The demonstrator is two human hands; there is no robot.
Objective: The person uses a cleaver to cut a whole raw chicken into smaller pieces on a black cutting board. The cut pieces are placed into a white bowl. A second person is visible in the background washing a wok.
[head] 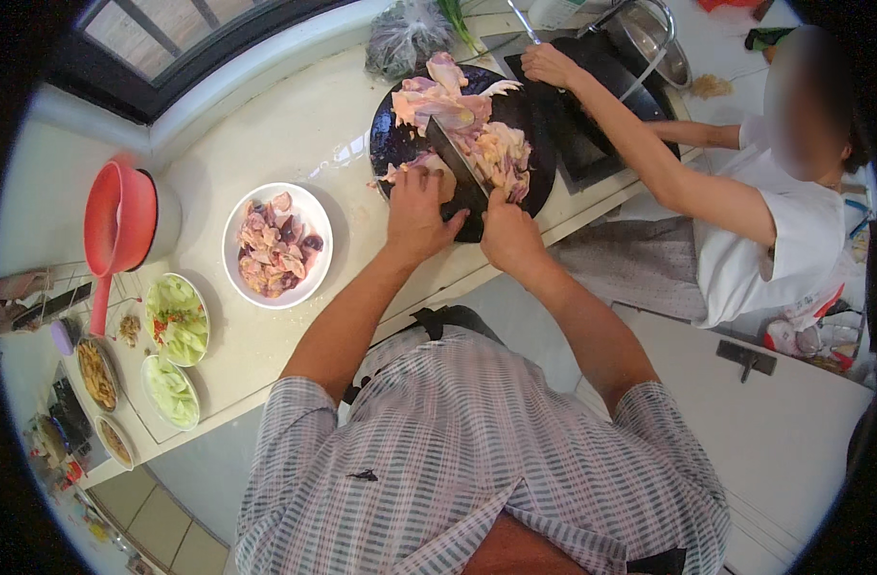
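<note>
My right hand (512,231) grips the handle of a cleaver (458,159), whose blade points away from me over a round dark chopping board (389,144). My left hand (423,215) holds down a piece of raw chicken (438,171) just left of the blade. Right of the blade lies a pile of cut raw chicken (502,159). Larger raw chicken parts (438,100) sit on the far side of the board. To the left on the counter, a white bowl (326,248) contains chopped raw meat and darker pieces that look like offal.
Plates of sliced green vegetable (171,392) and a red dipper (122,215) resting on a pot stand farther left. A bag of dark leafy greens (407,42) lies behind the board. At right, a co-worker's arm (625,144) reaches over the sink area, close to the board.
</note>
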